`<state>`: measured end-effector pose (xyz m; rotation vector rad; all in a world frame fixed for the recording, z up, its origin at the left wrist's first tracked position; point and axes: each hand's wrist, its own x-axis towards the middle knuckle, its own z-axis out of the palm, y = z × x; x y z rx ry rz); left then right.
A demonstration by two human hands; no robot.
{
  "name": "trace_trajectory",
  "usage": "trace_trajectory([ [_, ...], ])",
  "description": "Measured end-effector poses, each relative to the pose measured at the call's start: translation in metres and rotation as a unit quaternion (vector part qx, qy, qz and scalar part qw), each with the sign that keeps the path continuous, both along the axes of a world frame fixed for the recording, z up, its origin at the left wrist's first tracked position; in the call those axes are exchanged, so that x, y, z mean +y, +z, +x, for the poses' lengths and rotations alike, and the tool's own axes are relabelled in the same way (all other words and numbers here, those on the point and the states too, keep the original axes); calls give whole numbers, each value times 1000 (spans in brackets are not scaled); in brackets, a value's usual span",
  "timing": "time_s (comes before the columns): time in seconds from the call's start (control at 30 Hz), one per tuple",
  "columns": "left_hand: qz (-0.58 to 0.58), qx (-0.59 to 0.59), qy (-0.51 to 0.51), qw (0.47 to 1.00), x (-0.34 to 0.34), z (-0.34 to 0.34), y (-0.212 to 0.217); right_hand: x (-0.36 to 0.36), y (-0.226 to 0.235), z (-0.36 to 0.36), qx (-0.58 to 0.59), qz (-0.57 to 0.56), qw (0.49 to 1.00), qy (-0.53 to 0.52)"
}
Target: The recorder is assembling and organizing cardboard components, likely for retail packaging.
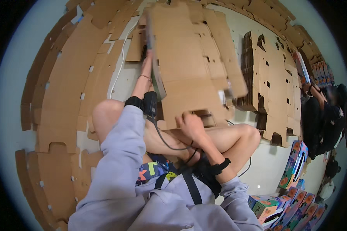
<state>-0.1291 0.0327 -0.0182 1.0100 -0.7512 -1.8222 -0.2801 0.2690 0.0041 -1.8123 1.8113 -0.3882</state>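
I see the brown cardboard (pixel 185 57) in front of 2 crossed legs (pixel 235 140). The right hand (pixel 191 125) curls at its near edge; the left hand (pixel 148 59), partly hidden, meets its left edge. I cannot tell whether either grips.

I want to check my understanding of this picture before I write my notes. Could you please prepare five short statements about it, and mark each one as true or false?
1. The right hand is at the near end of the large cardboard sheet. True.
2. The left hand is at the right edge of this sheet. False: it is at the left edge.
3. A stack of flat cardboard lies to the right of the sheet. True.
4. The colourful boxes nearest the person are at the lower left. False: they are at the lower right.
5. A white cable runs to the left of the sheet. True.
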Motion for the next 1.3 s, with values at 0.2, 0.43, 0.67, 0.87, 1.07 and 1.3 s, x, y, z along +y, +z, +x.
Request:
trace_trajectory([
  [0.2,-247,-324,23,913,-3,-27,-17,-13,10,-5,34,114,978,169],
  [0.43,-252,-570,-45,781,-13,-7,-15,-78,58,-107,-57,108,989,84],
  [0.67,-238,-567,-98,782,-16,-15,4,-101,-28,-242,78,-54,973,-212],
  [0.87,-189,-653,-289,675,6,-16,57,-98,-38,-250,110,-43,926,-358],
  [1.07,-307,-666,-171,658,39,-43,49,-93,-41,-274,-55,-100,948,-297],
  [1.3,-355,-621,-66,695,38,-27,33,-94,12,-210,-350,-131,905,-203],
])
